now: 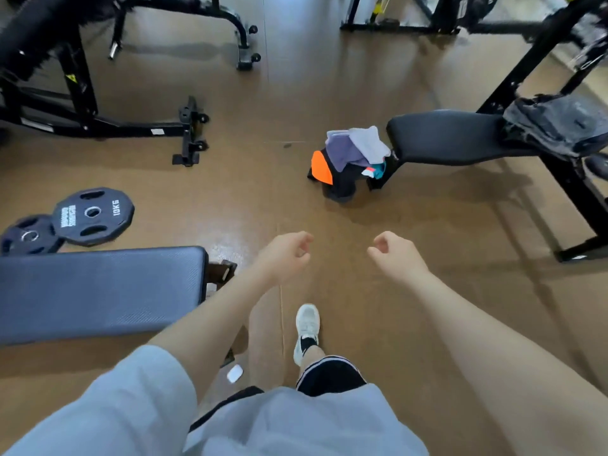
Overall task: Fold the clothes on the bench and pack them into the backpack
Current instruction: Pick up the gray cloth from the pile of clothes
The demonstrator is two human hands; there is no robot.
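Observation:
A pile of clothes point(352, 156), grey, purple, black and orange, hangs off the near end of a black padded bench point(447, 136) ahead and to the right. A dark backpack point(559, 123) lies on the far end of that bench. My left hand point(289, 253) and my right hand point(393, 253) are held out in front of me above the floor, well short of the clothes. Both hold nothing, with their fingers loosely curled.
A second flat bench point(98, 291) stands close on my left. Two weight plates point(88, 215) lie on the brown floor beyond it. Black machine frames point(98, 123) fill the back left and right. My foot in a white shoe point(307, 327) is below my hands.

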